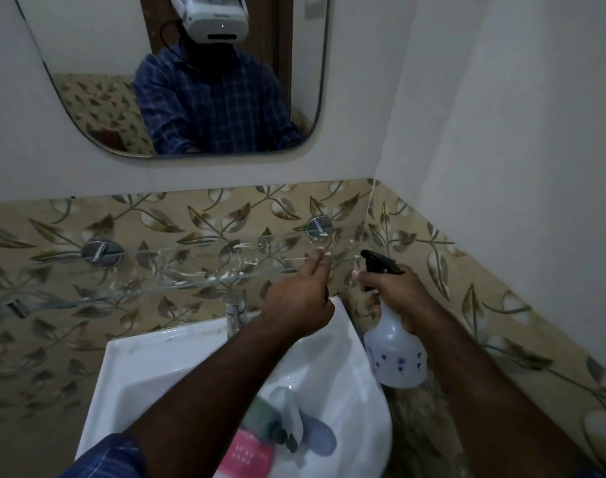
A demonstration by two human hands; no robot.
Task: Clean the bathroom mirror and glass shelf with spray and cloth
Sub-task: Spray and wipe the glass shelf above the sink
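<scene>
Over the white washbasin (146,367), the right hand (396,294) grips the neck of a translucent spray bottle (396,353) with small blue flower prints, its fingers curled round it below the black trigger head (380,263), whose nozzle points toward the glass shelf (177,267). The left hand (299,301) reaches forward with straight, relaxed fingers and holds nothing; its fingertips (324,255) lie at the shelf's front edge near the right end. White streaks and drops mark the glass between two round chrome brackets (101,253) fixed to the leaf-patterned tiles (225,208). Above hangs the rounded mirror (87,63). Blurred items, one pink and one green, lie in the basin; whether a cloth is among them cannot be told.
</scene>
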